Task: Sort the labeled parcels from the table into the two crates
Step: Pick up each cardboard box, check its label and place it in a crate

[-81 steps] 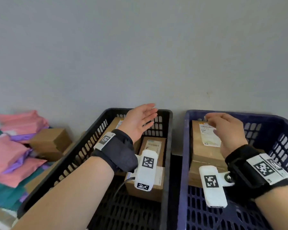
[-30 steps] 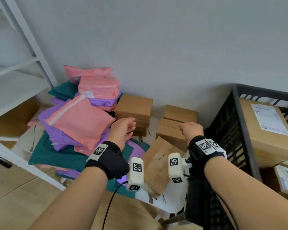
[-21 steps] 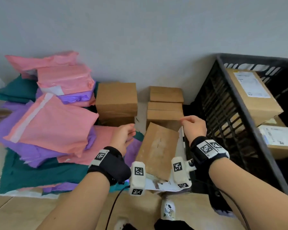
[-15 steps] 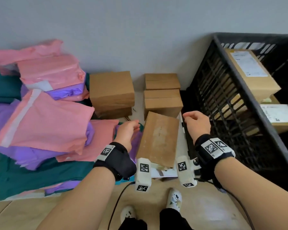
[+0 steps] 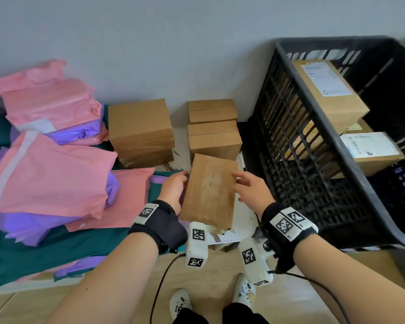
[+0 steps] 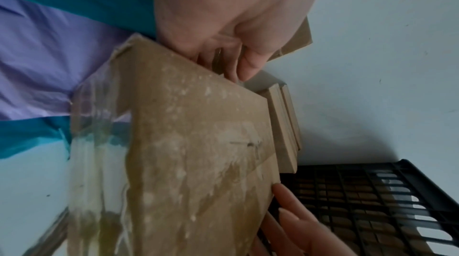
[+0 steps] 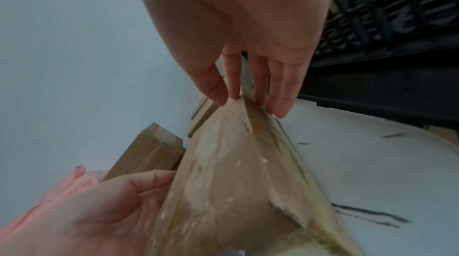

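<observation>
At six o'clock of the table, a flat brown parcel sits tilted between both hands. Left hand curls round its nine-o'clock edge; right hand touches the three-o'clock edge with straight fingers. Black crate stands at three o'clock.

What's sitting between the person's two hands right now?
A flat brown cardboard parcel, tilted: the left hand holds one edge, the right hand touches the other. Head view.
</observation>
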### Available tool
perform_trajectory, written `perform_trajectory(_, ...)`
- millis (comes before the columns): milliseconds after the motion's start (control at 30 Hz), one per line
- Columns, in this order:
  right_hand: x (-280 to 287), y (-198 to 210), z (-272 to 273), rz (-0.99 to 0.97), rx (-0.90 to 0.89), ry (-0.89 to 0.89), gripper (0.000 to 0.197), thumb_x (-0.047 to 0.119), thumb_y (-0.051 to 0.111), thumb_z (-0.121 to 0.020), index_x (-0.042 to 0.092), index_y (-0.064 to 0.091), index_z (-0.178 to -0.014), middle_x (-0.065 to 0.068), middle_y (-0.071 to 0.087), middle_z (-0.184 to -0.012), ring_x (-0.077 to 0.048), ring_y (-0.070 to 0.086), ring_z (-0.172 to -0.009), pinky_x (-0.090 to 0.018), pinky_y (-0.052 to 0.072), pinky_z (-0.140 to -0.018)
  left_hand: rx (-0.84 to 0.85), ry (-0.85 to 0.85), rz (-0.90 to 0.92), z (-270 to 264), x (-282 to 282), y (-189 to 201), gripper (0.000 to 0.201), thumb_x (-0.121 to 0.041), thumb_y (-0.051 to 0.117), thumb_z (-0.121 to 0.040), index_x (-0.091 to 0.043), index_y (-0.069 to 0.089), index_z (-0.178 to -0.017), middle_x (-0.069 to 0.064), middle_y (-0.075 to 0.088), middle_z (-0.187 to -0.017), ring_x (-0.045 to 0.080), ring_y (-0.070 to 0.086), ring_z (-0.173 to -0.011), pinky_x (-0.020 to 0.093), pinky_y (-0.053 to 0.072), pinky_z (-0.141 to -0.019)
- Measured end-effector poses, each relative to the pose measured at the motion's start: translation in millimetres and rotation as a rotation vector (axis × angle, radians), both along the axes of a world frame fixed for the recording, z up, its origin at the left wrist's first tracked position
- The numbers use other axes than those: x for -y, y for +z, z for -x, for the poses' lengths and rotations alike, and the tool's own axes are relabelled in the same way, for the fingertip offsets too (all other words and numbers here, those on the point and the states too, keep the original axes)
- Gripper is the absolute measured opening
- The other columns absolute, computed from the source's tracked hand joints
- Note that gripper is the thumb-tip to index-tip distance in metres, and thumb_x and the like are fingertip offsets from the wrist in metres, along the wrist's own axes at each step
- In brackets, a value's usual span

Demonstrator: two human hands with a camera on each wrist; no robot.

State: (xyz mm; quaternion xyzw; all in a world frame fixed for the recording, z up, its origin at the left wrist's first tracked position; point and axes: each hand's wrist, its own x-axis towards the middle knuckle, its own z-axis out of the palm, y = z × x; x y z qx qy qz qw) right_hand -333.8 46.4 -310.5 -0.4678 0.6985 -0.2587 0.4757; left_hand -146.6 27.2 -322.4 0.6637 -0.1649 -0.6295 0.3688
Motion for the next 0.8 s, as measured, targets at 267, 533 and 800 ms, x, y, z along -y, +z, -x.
perform_trajectory(267, 1, -4, 8, 0.004, 0.087, -0.058, 0.043, 0.005, 0.058, -0.086, 0.025, 0.064, -0.124, -0.003, 0.065, -0.119, -0.018, 0.063, -0.103, -0.041, 0.055, -0.09, 0.047, -0.095, -0.064, 5, -1, -1, 0.028, -0.026, 0.045, -0.099, -0.006, 0.065, -0.099, 0.015, 0.064, -0.081, 0.027, 0.059, -0.071, 0.033, 0.048, -0.068)
perform_trajectory(533, 5, -4, 20, 0.022, 0.072, -0.127, 0.039, 0.004, 0.054, -0.086, 0.023, 0.07, -0.115, 0.001, 0.069, -0.113, -0.018, 0.066, -0.094, -0.039, 0.057, -0.086, 0.101, -0.206, -0.016, 11, -7, -6, 0.024, -0.01, 0.043, -0.098, -0.014, 0.058, -0.079, 0.009, 0.058, -0.08, 0.023, 0.053, -0.076, 0.032, 0.04, -0.08)
perform_trajectory(800, 6, -1, 25, -0.052, 0.142, -0.177, 0.037, 0.0, 0.053, -0.087, 0.021, 0.071, -0.111, -0.003, 0.068, -0.107, -0.022, 0.064, -0.099, -0.037, 0.056, -0.086, -0.042, -0.261, -0.109, 14, -15, 7, 0.029, -0.043, 0.049, -0.097, -0.016, 0.059, -0.1, 0.005, 0.059, -0.084, 0.02, 0.054, -0.078, 0.033, 0.04, -0.081)
